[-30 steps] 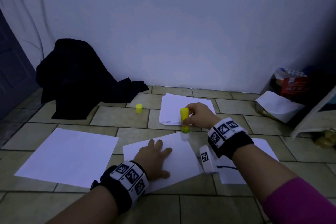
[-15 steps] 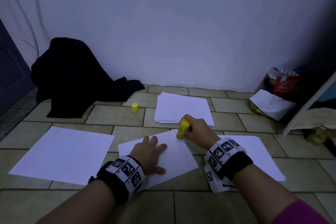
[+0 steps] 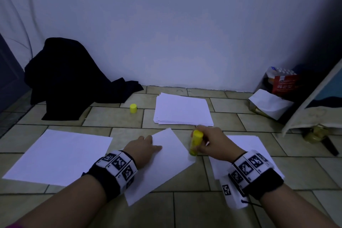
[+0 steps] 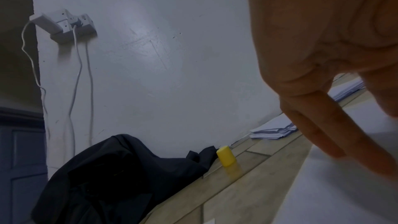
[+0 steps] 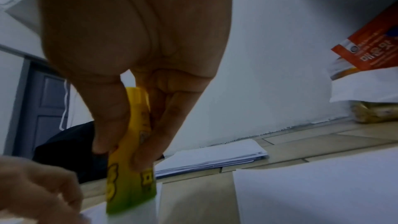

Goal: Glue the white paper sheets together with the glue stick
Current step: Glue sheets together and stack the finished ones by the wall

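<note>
Three loose white sheets lie on the tiled floor (image 3: pixel 185 209) before a pale wall (image 3: pixel 175 29), against which a black garment (image 3: pixel 70 79) is heaped. Largest of the papers in view is the left sheet (image 3: pixel 59 155), lying alone; the right sheet (image 3: pixel 257 146) is partly covered by the right forearm; the middle sheet (image 3: pixel 172 161) lies turned at an angle between them. Behind it sits a paper stack (image 3: pixel 183 110), and a bag with a red label (image 3: pixel 283 84) stands in the far right corner. The left hand (image 3: pixel 143 147) rests flat on the middle sheet, fingers straight and slightly spread, pressing it down. The right hand (image 3: pixel 212 144) pinches the yellow glue stick (image 3: pixel 195 142) between thumb and fingers around its middle; the stick pokes out above and below the grip, tilted, its lower end touching the middle sheet's right edge. Its yellow cap (image 3: pixel 133 108) stands alone on the tiles, left of the stack.
</note>
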Demonstrator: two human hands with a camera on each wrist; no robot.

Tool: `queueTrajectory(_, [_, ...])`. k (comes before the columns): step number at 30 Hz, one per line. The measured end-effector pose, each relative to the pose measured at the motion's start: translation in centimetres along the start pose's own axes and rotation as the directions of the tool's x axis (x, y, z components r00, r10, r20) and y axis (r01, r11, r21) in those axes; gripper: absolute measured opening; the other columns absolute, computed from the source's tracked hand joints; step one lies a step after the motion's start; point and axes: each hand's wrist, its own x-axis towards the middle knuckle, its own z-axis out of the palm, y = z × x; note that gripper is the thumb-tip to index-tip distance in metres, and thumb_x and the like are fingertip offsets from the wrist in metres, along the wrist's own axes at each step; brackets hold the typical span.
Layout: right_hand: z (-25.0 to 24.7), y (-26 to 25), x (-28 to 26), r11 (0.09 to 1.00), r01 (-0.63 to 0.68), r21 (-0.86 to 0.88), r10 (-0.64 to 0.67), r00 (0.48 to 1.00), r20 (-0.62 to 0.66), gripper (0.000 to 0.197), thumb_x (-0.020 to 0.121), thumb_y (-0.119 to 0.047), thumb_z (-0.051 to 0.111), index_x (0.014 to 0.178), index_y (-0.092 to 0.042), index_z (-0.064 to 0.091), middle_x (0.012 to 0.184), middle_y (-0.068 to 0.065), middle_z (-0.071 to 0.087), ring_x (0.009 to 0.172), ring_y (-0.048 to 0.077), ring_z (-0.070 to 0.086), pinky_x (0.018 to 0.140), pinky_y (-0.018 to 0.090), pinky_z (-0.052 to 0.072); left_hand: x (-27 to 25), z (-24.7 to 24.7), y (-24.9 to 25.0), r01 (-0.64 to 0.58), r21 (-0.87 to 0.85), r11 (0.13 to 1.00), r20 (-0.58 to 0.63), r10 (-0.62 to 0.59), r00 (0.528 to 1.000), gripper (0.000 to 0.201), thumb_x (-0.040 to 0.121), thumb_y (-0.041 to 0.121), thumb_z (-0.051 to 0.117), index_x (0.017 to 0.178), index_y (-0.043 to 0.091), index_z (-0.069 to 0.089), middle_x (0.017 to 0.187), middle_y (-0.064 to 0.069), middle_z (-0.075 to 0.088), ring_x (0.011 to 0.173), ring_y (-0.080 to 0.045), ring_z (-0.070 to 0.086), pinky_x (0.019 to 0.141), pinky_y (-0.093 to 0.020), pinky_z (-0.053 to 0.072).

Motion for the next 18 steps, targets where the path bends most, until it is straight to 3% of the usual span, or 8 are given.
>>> queueTrajectory(3, [-0.2,0.0,1.1,0.991,-0.064,0.12,0.09,0.97,-0.226,0.019,0.075,-0.004,0.073,0.087,-0.011,0.061,0.075,0.002,0.067,0.065,0.015,0.064,0.064,0.029,0.054,-0.4,-0.2,0.2,0.1,-0.009,0.995,-0.014,-0.1,0.995,0.054,0.091,0.034,0.059,0.142,0.024,0.042,0.134,-0.009,0.041,0.118,-0.028,0.052,0.093,-0.037,0.046])
queueTrajectory(5, [0.1,-0.1,2.1,0.981,-0.087,0.174,0.135,0.948,-0.288,0.02,0.074,-0.007,0.076,0.087,-0.012,0.062,0.077,0.006,0.067,0.068,0.022,0.066,0.065,0.032,0.055,-0.8,-0.4,0.4,0.133,0.001,0.991,-0.042,-0.133,0.99,0.059,0.084,0.047,0.065,0.134,0.019,0.049,0.129,-0.008,0.044,0.114,-0.026,0.054,0.09,-0.036,0.046])
queueTrajectory(7, [0.6,-0.3,3.0,0.971,-0.107,0.213,0.168,0.941,-0.294,0.02,0.074,-0.008,0.076,0.086,-0.013,0.061,0.079,0.006,0.067,0.072,0.025,0.065,0.067,0.037,0.056,-0.9,-0.2,0.6,0.13,0.013,0.991,-0.089,-0.129,0.988,0.066,0.08,0.053,0.067,0.129,0.012,0.051,0.128,-0.008,0.041,0.117,-0.025,0.047,0.089,-0.035,0.045])
queueTrajectory(9, [1.3,-0.6,3.8,0.964,-0.126,0.235,0.192,0.94,-0.281,0.02,0.074,-0.007,0.074,0.086,-0.014,0.06,0.08,0.005,0.066,0.074,0.024,0.064,0.07,0.037,0.056,-0.9,0.2,0.6,0.069,-0.038,0.997,-0.129,-0.073,0.989,0.067,0.081,0.05,0.067,0.13,0.009,0.047,0.133,-0.008,0.036,0.121,-0.024,0.04,0.09,-0.035,0.046])
queueTrajectory(12, [2.3,-1.3,5.1,0.958,-0.148,0.246,0.213,0.941,-0.263,0.021,0.076,-0.007,0.073,0.089,-0.016,0.058,0.083,0.004,0.064,0.078,0.022,0.063,0.073,0.033,0.055,-0.9,0.7,0.5,-0.013,-0.119,0.993,-0.126,-0.002,0.992,0.059,0.088,0.042,0.061,0.137,0.017,0.04,0.14,-0.005,0.035,0.125,-0.022,0.037,0.094,-0.037,0.046])
queueTrajectory(18, [4.1,-2.9,7.9,0.963,-0.18,0.203,0.223,0.95,-0.218,0.03,0.081,-0.012,0.071,0.107,-0.011,0.057,0.1,0.007,0.061,0.088,0.018,0.056,0.072,0.026,0.045,-0.6,0.9,0.2,0.075,-0.094,0.993,-0.096,-0.084,0.992,0.056,0.091,0.049,0.053,0.138,0.022,0.041,0.131,-0.008,0.041,0.121,-0.025,0.044,0.091,-0.037,0.043])
